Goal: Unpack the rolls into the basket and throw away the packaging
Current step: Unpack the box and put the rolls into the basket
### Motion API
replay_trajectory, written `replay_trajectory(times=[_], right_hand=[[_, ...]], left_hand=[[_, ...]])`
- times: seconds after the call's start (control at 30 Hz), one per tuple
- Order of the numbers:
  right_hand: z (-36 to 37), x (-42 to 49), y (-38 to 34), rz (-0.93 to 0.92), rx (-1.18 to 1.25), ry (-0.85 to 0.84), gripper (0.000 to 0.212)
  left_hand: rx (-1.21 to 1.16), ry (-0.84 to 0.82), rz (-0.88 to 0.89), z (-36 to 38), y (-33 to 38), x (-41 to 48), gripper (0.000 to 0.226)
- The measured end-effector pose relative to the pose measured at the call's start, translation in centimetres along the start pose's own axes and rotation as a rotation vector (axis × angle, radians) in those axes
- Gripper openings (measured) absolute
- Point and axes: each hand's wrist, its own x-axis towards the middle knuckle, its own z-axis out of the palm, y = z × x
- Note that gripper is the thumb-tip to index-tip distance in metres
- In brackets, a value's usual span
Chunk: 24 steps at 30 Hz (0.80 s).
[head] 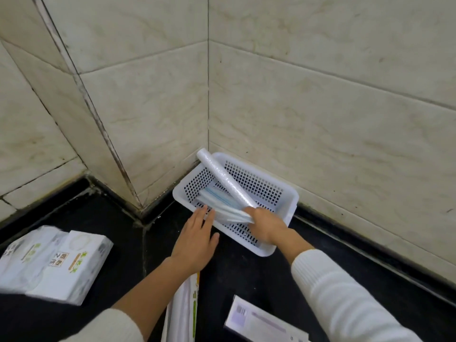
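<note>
A white perforated plastic basket (283,193) sits on the black counter in the tiled corner. My right hand (265,224) grips the near end of a long clear roll (223,175), which slants up over the basket's far left rim. Several thinner white and blue rolls (222,206) lie in the basket under it, their near ends by my right hand. My left hand (197,233) rests flat with fingers spread on the basket's near left rim. A long white box with green print (183,309) lies on the counter beneath my left forearm.
White packs of tissues with green labels (54,262) lie at the left on the black counter (118,218). A flat white and purple box (261,319) lies at the bottom centre. Tiled walls (320,95) close in behind and to the left.
</note>
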Motion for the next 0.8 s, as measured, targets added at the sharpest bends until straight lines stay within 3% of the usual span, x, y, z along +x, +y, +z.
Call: replay_trajectory(times=[0.23,0.37,0.47,0.53,0.67,0.8], right_hand=[[1.5,0.6,1.1,-0.054,-0.141,-0.075,0.064],[0.6,0.1,1.0,-0.025,0.005,-0.079,0.062],[-0.8,-0.6,0.2,-0.032,0.11,0.005,0.05],[-1.4,-1.6,-0.7,-0.032,0.212,0.112,0.041],[-0.1,-4.7,-3.8,-0.056,0.495,0.265,0.022],[4.9,-7.6,-7.8,-0.116,0.573,0.121,0.018]], left_hand=[[0.0,-0.048,-0.019,1.1,-0.5,-0.5,0.069],[-0.058,-0.028,-0.007,0.7,-0.4,-0.6,0.067],[-0.219,0.081,0.011,-0.2,-0.7,-1.4,0.062],[-0.364,0.184,-0.064,-0.8,-1.5,-2.6,0.057],[-0.523,0.271,-0.379,-0.3,-4.1,-7.5,0.044],[-0.688,0.159,-0.617,1.4,-5.2,-12.8,0.042]])
